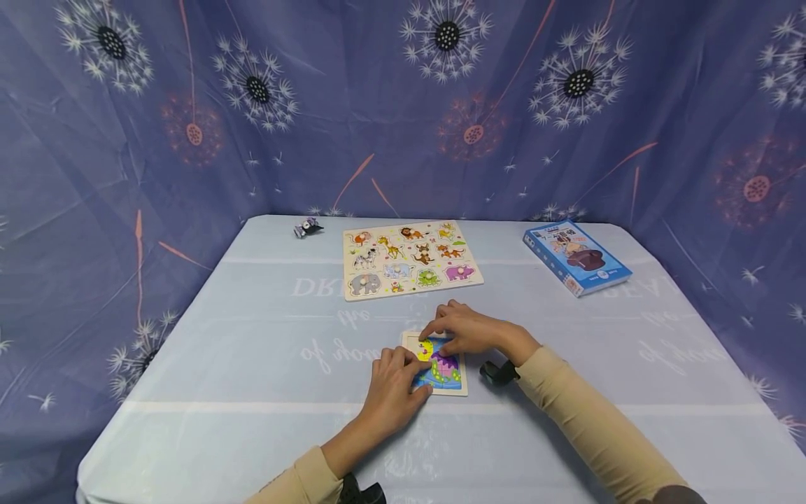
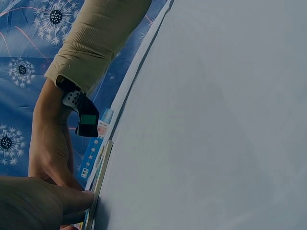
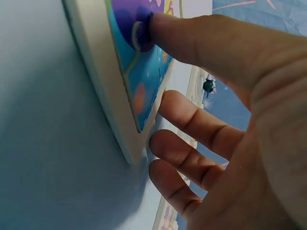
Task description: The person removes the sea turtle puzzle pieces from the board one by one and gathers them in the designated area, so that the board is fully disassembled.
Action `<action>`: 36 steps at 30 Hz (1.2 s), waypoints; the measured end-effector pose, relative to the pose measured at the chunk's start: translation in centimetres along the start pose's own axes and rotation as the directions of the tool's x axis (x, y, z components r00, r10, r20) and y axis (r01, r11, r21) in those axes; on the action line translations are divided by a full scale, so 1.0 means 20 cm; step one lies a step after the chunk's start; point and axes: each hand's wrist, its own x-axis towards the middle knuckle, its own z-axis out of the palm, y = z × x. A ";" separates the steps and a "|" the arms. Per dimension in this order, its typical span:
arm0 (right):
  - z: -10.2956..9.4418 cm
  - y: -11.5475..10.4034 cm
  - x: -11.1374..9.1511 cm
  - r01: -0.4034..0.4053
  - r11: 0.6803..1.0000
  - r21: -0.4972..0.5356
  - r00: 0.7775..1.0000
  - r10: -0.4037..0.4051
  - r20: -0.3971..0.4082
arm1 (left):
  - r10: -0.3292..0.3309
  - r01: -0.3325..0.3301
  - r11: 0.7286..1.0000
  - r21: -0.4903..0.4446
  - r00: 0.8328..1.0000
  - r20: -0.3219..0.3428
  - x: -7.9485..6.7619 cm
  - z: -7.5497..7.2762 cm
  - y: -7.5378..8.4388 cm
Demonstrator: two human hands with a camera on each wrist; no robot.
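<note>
A small square jigsaw puzzle, with a colourful picture in a pale wooden frame, lies flat on the table. My left hand is at its left side, with the index finger on the picture and the thumb by the near edge. From the far right, my right hand reaches over it. The right thumb presses a purple part of the picture in the right wrist view, while other fingers rest loosely bent by the frame's edge. Hands cover part of the picture.
Behind the small puzzle lies a larger wooden animal peg board. A blue box lies at the back right. Near the back left corner sits a small dark and purple object. A patterned cloth hangs behind the table.
</note>
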 end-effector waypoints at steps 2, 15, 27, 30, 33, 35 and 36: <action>0.00 0.00 0.00 0.009 1.000 -0.002 1.000 -0.009 0.003 | -0.002 0.002 1.000 0.002 1.000 0.002 0.00 0.00 0.00; 0.01 0.00 0.01 0.023 0.999 -0.029 1.000 -0.023 0.007 | -0.021 0.021 1.000 -0.009 1.000 0.008 -0.01 0.00 0.00; -0.02 -0.01 0.04 0.059 0.995 -0.085 0.998 -0.057 0.022 | -0.014 0.014 1.000 0.005 1.000 -0.011 -0.01 0.01 0.00; -0.02 -0.02 0.04 0.057 0.993 -0.100 0.998 -0.055 0.020 | -0.016 0.016 1.000 0.002 1.000 -0.007 0.00 0.00 0.00; -0.02 -0.03 0.04 0.046 0.993 -0.111 0.999 -0.046 0.005 | -0.019 0.019 1.000 0.000 1.000 -0.001 0.00 0.00 0.01; -0.02 -0.03 0.03 0.038 0.992 -0.123 0.999 -0.040 -0.009 | -0.018 0.018 1.000 0.002 1.000 0.001 0.00 0.00 0.01; -0.01 -0.03 0.03 0.034 0.991 -0.132 0.999 -0.037 -0.018 | -0.018 0.018 1.000 0.005 1.000 0.001 0.00 0.00 0.01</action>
